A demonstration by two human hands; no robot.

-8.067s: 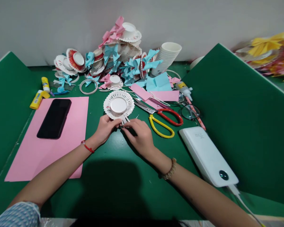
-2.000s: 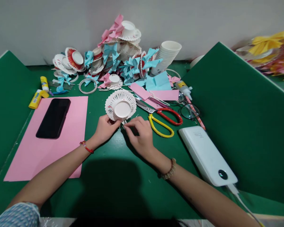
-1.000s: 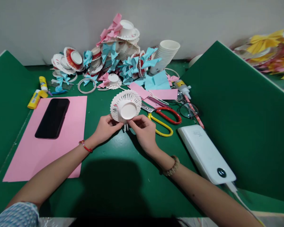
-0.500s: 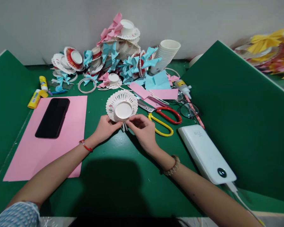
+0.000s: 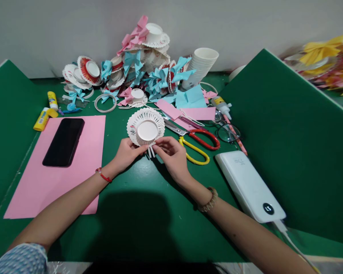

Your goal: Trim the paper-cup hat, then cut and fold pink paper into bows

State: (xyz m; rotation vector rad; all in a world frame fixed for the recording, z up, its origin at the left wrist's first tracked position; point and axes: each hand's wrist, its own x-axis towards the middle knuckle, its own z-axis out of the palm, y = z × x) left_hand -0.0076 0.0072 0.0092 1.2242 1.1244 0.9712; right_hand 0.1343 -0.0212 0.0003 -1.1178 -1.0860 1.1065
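Green table (image 5: 137,213) between green dividers (image 5: 288,125), pale wall (image 5: 74,30) behind.
My left hand (image 5: 127,152) and right hand (image 5: 173,154) pinch the near edge of the fringed cup (image 5: 145,130); pink sheet (image 5: 31,182) left, scissors (image 5: 198,146) right.

We wear a red cord (image 5: 103,175) by our left hand (image 5: 127,152), beads (image 5: 208,199) by our right hand (image 5: 173,156), a blue-patterned sleeve (image 5: 23,258).

Nothing is legible: the dark print on the cut paper cup (image 5: 145,130), the labels of the glue sticks (image 5: 44,118) and the power bank (image 5: 247,182) marking are too small.
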